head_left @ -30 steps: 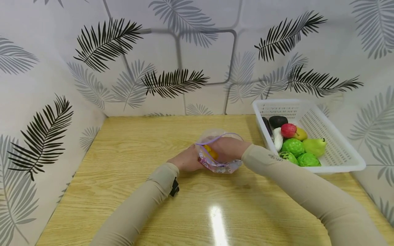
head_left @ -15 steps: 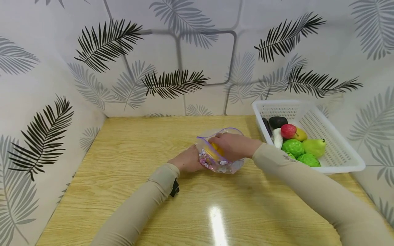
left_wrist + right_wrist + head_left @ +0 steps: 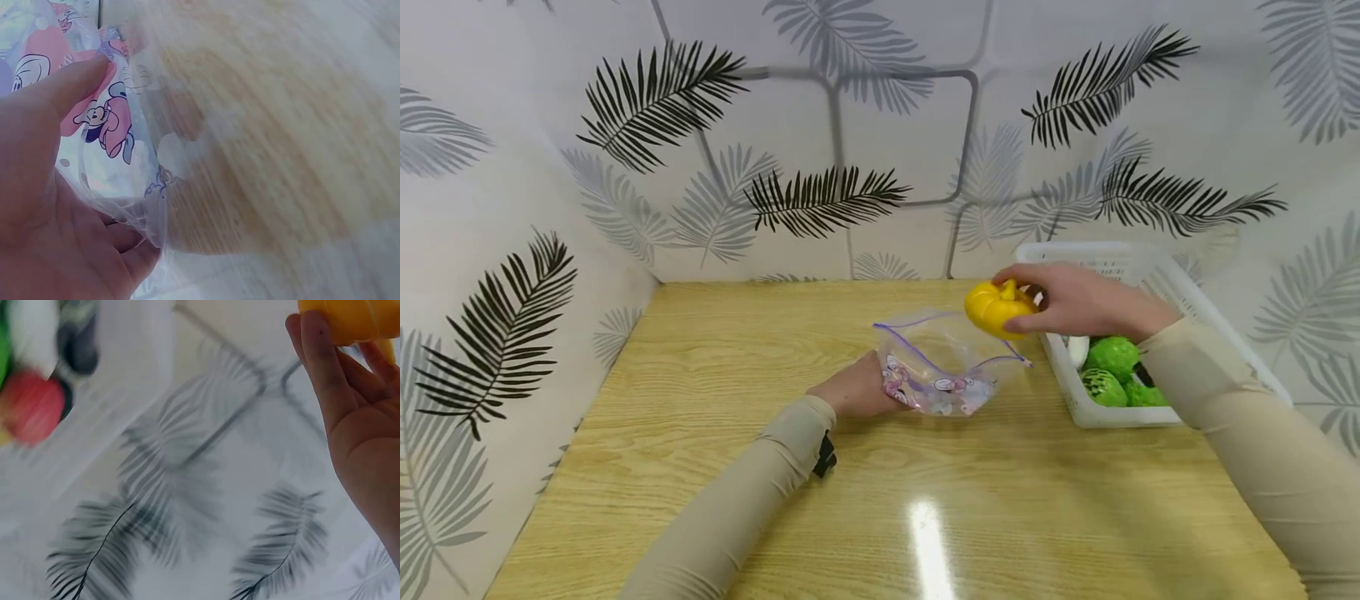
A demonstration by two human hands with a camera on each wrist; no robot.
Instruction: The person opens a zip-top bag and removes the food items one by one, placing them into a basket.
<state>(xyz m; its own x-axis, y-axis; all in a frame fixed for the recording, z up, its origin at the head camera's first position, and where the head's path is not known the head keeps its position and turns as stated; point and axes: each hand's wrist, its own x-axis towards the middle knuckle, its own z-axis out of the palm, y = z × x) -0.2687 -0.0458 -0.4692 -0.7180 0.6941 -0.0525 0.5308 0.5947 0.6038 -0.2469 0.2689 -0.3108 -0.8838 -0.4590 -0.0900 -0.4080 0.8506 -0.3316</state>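
Note:
My left hand grips the left side of a clear zip bag with a purple zip edge and pink cartoon prints, standing on the table with its mouth gaping upward. In the left wrist view, my thumb and fingers hold the printed plastic. To the upper right of the bag, my right hand holds a yellow toy pumpkin by its side, thumb below and fingers over the back. The right wrist view catches only part of the pumpkin at its top edge.
A white plastic basket stands at the right, partly behind my right arm. Green round toy produce shows in it, and a red fruit appears in the right wrist view. A leaf-patterned wall covering rises behind the wooden table.
My right hand has come out of the bag with the yellow pumpkin and moved up and right toward the basket. The bag's mouth has spread wider. My left hand keeps its place.

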